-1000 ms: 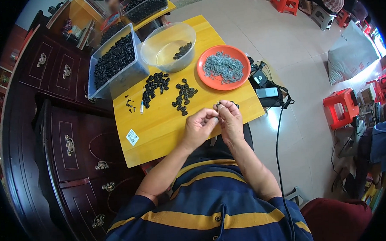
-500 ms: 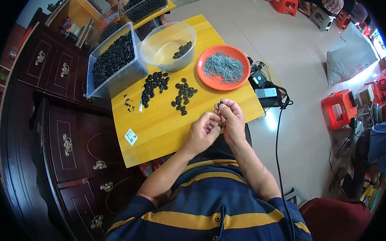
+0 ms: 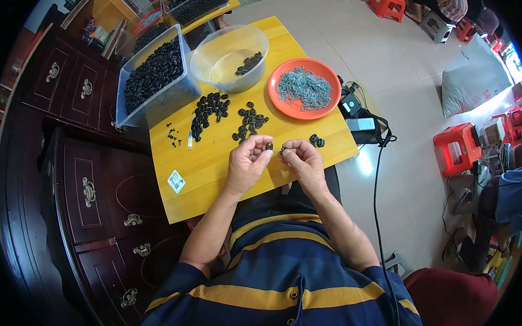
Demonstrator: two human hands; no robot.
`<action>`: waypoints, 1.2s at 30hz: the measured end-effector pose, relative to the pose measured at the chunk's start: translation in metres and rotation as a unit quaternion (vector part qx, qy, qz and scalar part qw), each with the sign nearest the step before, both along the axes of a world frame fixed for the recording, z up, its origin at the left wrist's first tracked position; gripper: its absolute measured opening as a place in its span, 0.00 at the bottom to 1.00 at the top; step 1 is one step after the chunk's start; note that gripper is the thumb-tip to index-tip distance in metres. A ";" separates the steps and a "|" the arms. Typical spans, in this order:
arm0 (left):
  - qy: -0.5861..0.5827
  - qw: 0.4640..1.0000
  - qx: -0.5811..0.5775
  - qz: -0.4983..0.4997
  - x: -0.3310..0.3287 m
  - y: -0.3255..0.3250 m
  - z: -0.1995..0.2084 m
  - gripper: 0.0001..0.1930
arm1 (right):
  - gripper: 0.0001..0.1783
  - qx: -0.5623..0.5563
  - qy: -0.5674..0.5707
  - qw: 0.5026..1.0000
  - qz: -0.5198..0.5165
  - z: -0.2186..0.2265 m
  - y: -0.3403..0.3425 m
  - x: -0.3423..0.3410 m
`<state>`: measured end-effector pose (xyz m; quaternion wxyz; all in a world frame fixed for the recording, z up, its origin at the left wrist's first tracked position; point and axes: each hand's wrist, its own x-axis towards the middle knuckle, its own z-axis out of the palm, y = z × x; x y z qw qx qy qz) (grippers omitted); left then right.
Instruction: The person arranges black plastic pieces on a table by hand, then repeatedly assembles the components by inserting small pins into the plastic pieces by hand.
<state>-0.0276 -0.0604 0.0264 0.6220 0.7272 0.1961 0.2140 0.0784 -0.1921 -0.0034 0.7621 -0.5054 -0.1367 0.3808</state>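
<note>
My left hand (image 3: 246, 166) pinches a small black oval part (image 3: 269, 146) between thumb and fingertips, above the near side of the yellow table. Close beside it, my right hand (image 3: 305, 166) is closed on another small dark part (image 3: 282, 153), mostly covered by the fingers. The two parts are a short gap apart. Beyond my left hand lies a loose group of black oval parts (image 3: 249, 121), and farther left a bigger group (image 3: 209, 111). A few more black parts (image 3: 317, 141) rest just past my right hand. An orange plate (image 3: 274, 102) holds many thin silvery metal pieces (image 3: 304, 88).
A clear bin (image 3: 153, 105) full of black parts and a round clear tub (image 3: 201, 66) stand at the table's (image 3: 215, 182) far left. Dark drawers (image 3: 87, 188) flank the left side. Right of the table are a black bag (image 3: 364, 136), a hanging cable (image 3: 376, 204) and red stools (image 3: 455, 148).
My left hand has moved up and left, and now shows a black oval part at its fingertips. My right hand has come lower and slightly left, uncovering black parts on the table.
</note>
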 end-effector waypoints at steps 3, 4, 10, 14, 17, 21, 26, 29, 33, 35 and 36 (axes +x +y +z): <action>0.009 1.000 0.019 -0.014 -0.001 -0.001 0.001 0.14 | 0.08 -0.003 -0.008 1.000 -0.005 0.000 0.002 -0.002; 0.009 1.000 0.018 -0.013 -0.001 -0.001 0.000 0.14 | 0.08 -0.004 -0.012 1.000 -0.007 -0.001 0.002 -0.002; 0.020 0.998 0.055 -0.027 -0.001 0.000 0.001 0.14 | 0.08 -0.022 -0.014 1.000 0.003 -0.005 0.001 -0.002; 0.019 0.995 0.086 -0.043 0.001 0.001 0.001 0.13 | 0.08 -0.020 -0.028 0.999 0.014 -0.007 0.001 -0.001; 0.021 0.994 0.096 -0.049 0.001 0.002 0.007 0.13 | 0.08 -0.032 -0.031 0.999 0.018 -0.006 0.000 -0.001; 0.027 0.991 0.117 -0.067 0.002 0.005 0.011 0.13 | 0.08 -0.050 -0.021 0.998 0.026 -0.004 -0.001 0.000; 0.030 0.992 0.099 -0.076 0.003 0.009 0.009 0.13 | 0.08 -0.058 -0.020 0.998 0.032 0.000 -0.001 0.001; 0.033 0.993 0.085 -0.076 0.003 0.009 0.008 0.13 | 0.08 -0.058 -0.011 0.998 0.032 0.001 0.000 0.001; 0.036 0.991 0.097 -0.081 0.004 0.008 0.012 0.13 | 0.07 -0.045 0.014 0.998 0.047 0.000 -0.001 0.004; 0.037 0.991 0.095 -0.085 0.004 0.010 0.011 0.13 | 0.07 -0.046 0.019 0.998 0.049 0.001 -0.001 0.005; 0.038 0.991 0.095 -0.089 0.004 0.011 0.011 0.13 | 0.07 -0.047 0.020 0.997 0.056 0.004 -0.001 0.006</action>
